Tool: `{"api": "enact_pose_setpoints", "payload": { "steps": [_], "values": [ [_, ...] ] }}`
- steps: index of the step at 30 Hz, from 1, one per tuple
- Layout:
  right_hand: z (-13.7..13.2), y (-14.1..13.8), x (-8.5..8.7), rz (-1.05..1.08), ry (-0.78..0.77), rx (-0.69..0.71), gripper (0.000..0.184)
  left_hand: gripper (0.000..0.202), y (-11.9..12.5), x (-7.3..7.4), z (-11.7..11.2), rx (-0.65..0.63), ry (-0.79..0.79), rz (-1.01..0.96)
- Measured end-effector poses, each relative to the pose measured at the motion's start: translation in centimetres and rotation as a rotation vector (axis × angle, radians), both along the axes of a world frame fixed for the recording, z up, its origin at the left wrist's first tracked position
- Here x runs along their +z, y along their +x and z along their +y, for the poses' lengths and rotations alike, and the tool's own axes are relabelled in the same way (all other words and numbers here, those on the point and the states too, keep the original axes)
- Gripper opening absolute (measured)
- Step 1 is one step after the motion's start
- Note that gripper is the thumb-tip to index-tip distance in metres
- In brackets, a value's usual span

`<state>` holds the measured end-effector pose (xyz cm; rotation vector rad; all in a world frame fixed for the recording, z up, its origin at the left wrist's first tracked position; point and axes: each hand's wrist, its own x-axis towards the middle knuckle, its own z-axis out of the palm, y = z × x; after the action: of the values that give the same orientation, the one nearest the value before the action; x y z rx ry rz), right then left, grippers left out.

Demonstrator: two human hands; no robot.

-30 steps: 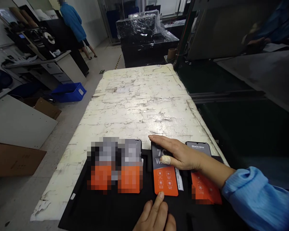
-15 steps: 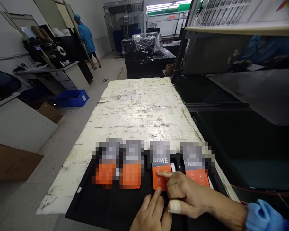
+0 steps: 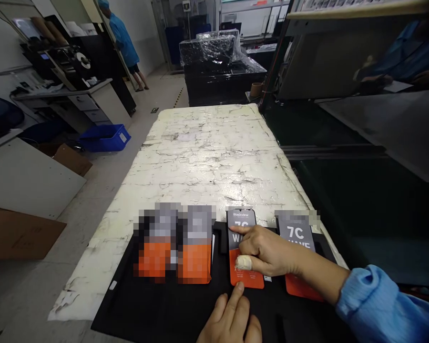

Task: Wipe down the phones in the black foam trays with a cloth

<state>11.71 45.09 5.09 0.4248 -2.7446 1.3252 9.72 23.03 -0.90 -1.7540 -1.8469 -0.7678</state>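
A smartphone [image 3: 248, 280] with a grey and orange front film, printed "Blackview" and "7C", lies face up on a black tray [image 3: 143, 305]. My right hand [image 3: 268, 250] is over it, index finger stretched across the grey half and other fingers curled. A pale wrap covers that hand's thumb. My left hand [image 3: 232, 317] lies on the tray below, its index fingertip touching the phone's bottom edge. To the right, a second phone [image 3: 296, 233] with the same film is partly hidden by my right arm. Two blurred grey-and-orange items [image 3: 155, 257] lie on the left.
The tray rests on a worn, cream-coloured table [image 3: 200, 157]. Dark green conveyor-like surface [image 3: 361, 200] runs along the right. A blue bin [image 3: 105, 138] and cardboard boxes stand on the floor at left. One person in blue [image 3: 123, 40] stands at the back; another sits at right.
My right hand has moved up the phone, from the orange half to the grey half. My left index finger stays at the bottom edge. The camera view has tilted down slightly.
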Motion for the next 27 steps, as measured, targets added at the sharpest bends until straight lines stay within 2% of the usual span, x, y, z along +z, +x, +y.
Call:
{"api": "enact_pose_setpoints", "payload": {
  "steps": [9, 13, 17, 22, 24, 27],
  "values": [
    [1.9, -2.3, 0.7, 0.028, 0.119, -0.027, 0.05, 0.025, -0.1, 0.3, 0.0, -0.004, 0.022, 0.006],
    [2.5, -2.6, 1.0, 0.057, 0.124, -0.064, 0.048, 0.023, -0.2, 0.2, -0.1, -0.005, 0.003, 0.013],
    [0.6, -0.3, 0.9, 0.112, 0.098, -0.078, 0.05, 0.022, -0.1, -0.2, 0.0, 0.0, 0.041, 0.012],
    [-2.8, 3.0, -0.8, 0.078, 0.021, 0.03, 0.059, 0.022, 0.0, -0.8, 0.0, 0.015, 0.066, 0.018],
    [-2.9, 2.6, -1.0, 0.057, 0.038, 0.044, 0.061, 0.022, 0.0, -0.8, 0.0, 0.02, 0.073, 0.023],
    [-1.7, 0.6, -0.4, 0.017, 0.092, 0.024, 0.061, 0.025, -0.1, -0.6, 0.1, 0.01, 0.079, 0.019]
  ]
}}
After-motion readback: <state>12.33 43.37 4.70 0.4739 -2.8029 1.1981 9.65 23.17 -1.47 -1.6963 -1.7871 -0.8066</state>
